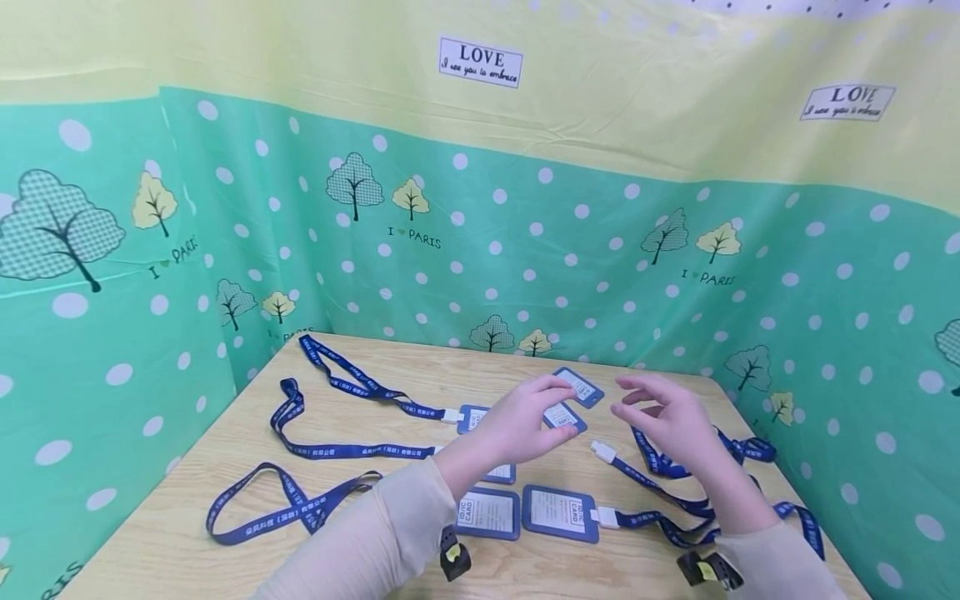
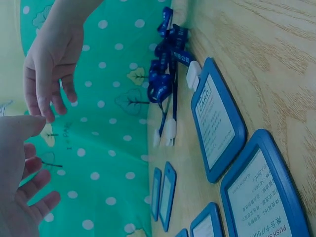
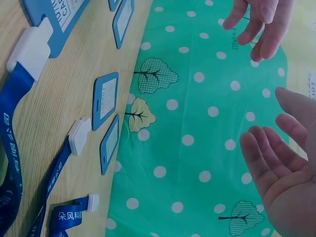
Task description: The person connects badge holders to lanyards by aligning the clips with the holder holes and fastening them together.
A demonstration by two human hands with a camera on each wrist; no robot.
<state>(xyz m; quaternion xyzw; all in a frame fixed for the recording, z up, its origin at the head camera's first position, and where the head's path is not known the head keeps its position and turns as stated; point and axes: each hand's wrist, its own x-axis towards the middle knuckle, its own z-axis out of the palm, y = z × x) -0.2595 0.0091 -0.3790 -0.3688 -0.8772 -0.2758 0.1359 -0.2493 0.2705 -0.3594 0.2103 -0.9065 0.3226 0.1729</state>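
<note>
Both hands hover above the table with nothing in them. My left hand has its fingers spread and loosely bent; in the head view it covers part of the badge holders below. My right hand faces it across a gap, fingers relaxed. Between and beyond them lie two blue badge holders without lanyards attached. Below the right hand, a blue lanyard ends in a bare white clip; a second bare clip shows in the right wrist view. Nearer, a badge holder is joined to its lanyard.
On the left, blue lanyards stretch toward a column of badge holders, partly behind the left arm. More lanyards lie bunched at the right. A patterned curtain rises behind the wooden table. Each wrist wears a black strap.
</note>
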